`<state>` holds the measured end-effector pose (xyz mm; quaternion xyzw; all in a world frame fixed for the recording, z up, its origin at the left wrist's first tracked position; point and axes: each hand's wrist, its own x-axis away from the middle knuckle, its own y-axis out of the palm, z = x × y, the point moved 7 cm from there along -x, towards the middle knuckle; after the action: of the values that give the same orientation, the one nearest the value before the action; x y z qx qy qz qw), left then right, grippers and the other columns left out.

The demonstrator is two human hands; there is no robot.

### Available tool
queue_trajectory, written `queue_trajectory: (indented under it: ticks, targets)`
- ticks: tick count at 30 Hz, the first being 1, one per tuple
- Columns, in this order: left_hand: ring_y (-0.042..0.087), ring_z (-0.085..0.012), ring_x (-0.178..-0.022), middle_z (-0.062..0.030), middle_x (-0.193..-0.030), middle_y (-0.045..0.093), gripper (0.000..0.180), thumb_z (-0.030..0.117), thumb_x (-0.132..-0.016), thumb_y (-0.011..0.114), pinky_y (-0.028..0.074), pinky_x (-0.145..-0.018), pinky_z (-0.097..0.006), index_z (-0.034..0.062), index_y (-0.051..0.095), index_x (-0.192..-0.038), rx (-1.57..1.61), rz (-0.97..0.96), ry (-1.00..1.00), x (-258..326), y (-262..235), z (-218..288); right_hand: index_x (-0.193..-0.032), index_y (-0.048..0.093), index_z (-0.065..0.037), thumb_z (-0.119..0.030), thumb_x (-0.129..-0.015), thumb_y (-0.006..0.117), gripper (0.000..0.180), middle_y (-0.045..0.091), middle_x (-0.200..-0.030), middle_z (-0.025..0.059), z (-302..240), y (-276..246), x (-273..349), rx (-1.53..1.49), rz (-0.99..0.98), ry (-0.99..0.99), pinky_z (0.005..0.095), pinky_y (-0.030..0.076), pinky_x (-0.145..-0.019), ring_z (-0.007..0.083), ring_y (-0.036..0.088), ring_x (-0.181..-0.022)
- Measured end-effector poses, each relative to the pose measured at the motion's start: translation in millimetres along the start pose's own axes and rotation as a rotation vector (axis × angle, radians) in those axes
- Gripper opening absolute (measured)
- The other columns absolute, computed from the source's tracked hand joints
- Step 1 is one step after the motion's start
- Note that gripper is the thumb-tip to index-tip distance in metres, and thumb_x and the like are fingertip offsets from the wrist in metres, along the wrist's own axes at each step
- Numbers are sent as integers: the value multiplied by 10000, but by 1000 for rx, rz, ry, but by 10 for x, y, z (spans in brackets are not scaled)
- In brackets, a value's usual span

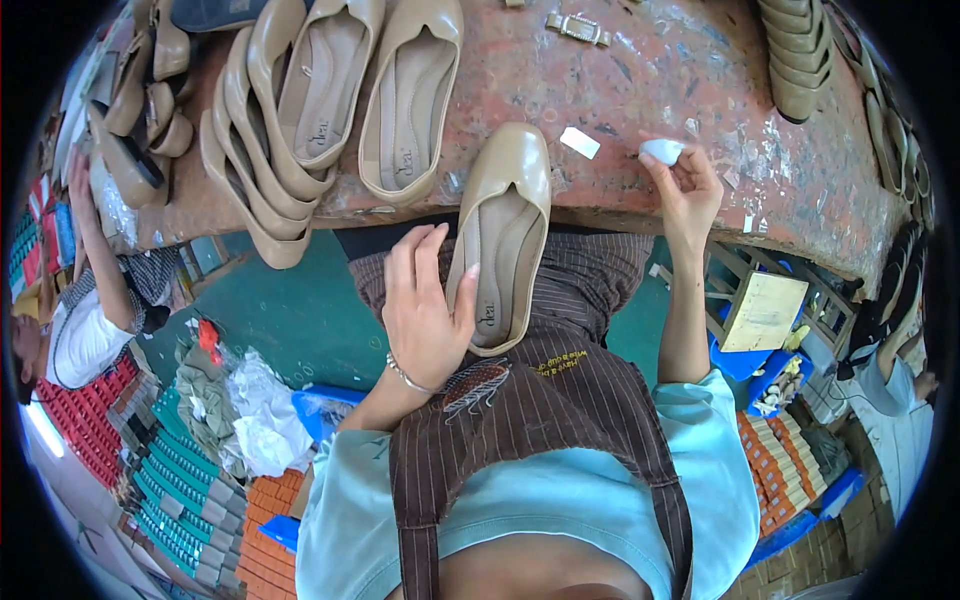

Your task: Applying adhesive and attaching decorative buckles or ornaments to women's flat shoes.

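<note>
A glossy beige flat shoe (503, 235) points away from me, its toe over the table's near edge and its heel above my apron. My left hand (425, 300) holds it from the left near the heel, with the thumb against the topline and the fingers alongside. Pinched between thumb and fingers of my right hand (688, 195) is a small white wad (663, 151), just above the tabletop; its material is unclear. A white rectangular slip (580, 143) lies on the table between the shoe and my right hand.
Left of my shoe, a single beige shoe (412, 100) stands beside a nested row of beige shoes (265, 150) on the worn red table (640, 90). A buckled strap piece (578, 30) lies farther back. Stacked shoes (800, 60) stand at far right. Co-workers sit at both sides.
</note>
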<state>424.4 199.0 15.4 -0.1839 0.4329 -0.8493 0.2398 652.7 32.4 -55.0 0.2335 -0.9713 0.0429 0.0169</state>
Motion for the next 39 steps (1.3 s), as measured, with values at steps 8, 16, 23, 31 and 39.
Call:
queue_trajectory:
  ticks: [8,16,23,31,39]
  targets:
    - [429,-256,-1226,-169,-1290,438,530,-53,-855,520,322,-1064,-356,-20,308,-1340,1883,-175,-774,-134,974,-39,-929,675,-11,-56,-704,738,238,657,-841,77,-263,423,216,388,-246,-161,271,475,-675,163,604,-765]
    - [533,-159,-1085,-100,-1129,585,278,-112,-835,492,404,-969,-289,-1,542,-1085,2292,-157,-620,-369,1368,-91,-943,643,-16,-80,-726,720,239,639,-810,107,-379,628,215,555,-316,-210,313,492,-612,229,623,-725]
    - [438,-200,-1203,-135,-1271,474,441,-133,-825,454,327,-1039,-320,-28,403,-1250,2196,-179,-498,-452,1173,42,-930,632,-36,-130,-733,717,235,601,-745,105,-481,779,175,751,-381,-306,350,465,-560,258,592,-656]
    - [433,-198,-1211,-137,-1281,460,436,-130,-834,443,347,-1024,-324,-32,394,-1256,2163,-170,-529,-424,1196,1,-919,628,-34,-137,-742,708,219,575,-703,94,-530,854,174,822,-406,-338,349,440,-527,247,551,-598]
    - [416,-213,-1243,-147,-1309,444,439,-125,-848,426,336,-1045,-337,-39,374,-1275,2108,-156,-554,-415,1206,6,-886,640,-10,-94,-754,696,166,554,-684,98,-556,886,159,867,-418,-333,323,441,-548,241,544,-604]
